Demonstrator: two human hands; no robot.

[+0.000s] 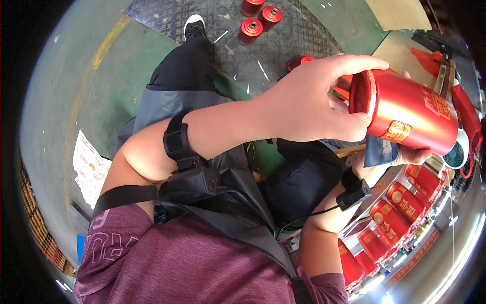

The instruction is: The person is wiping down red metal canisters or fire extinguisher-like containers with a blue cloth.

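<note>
A shiny red metal canister (412, 111) with gold markings is held tilted at the upper right. My left hand (324, 99) grips its left end, thumb below and fingers over the rim. My right hand (414, 155) is closed against its lower right side; most of that hand is hidden behind the canister. A piece of blue cloth (380, 152) shows by my right palm, under the canister. Several similar red canisters, one of them (250, 31) among a group, stand on a dark printed board (230, 63) on the floor.
Another red canister (300, 62) sits near my left hand, partly hidden. Rows of red containers (390, 218) stand at the lower right. Pale boards (400, 14) lie at the upper right, with a round teal object (457, 150) below. A printed sheet (89, 164) lies on the floor.
</note>
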